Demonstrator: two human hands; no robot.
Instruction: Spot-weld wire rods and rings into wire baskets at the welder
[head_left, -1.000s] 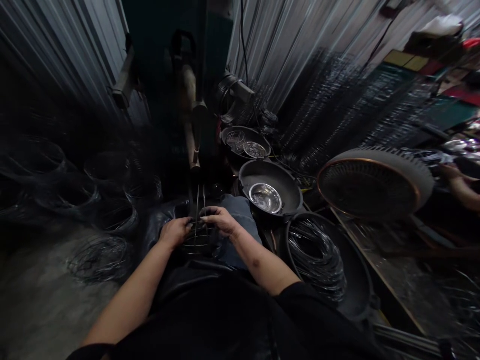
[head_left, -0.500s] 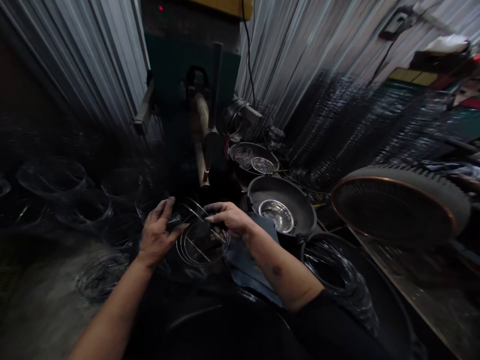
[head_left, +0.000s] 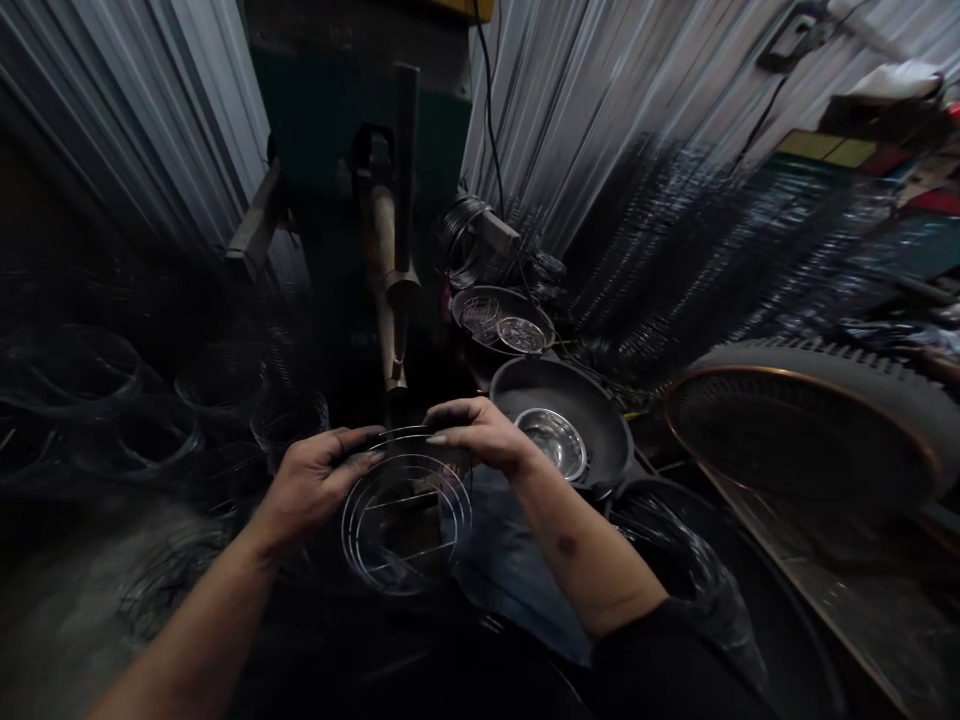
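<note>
A round wire frame (head_left: 405,515) made of concentric rings and cross bars sits between my two hands over my lap. My left hand (head_left: 315,478) grips its left rim with fingers curled. My right hand (head_left: 476,432) holds the top right rim, fingers pinched over the wire. Just beyond the frame stands a green machine (head_left: 360,150) with a long wooden-coloured arm (head_left: 384,280) pointing down at it.
Dark pans sit to the right: one (head_left: 592,415) holding a small steel bowl (head_left: 556,440), another (head_left: 502,325) with shiny parts, a third (head_left: 675,570) with wire rings. A large round fan guard (head_left: 810,430) lies farther right. Stacks of wire frames (head_left: 97,390) fill the left floor.
The wire frame has turned from edge-on to nearly flat, facing me. Both hands have shifted along its rim, the left closing from spread fingers to a grip.
</note>
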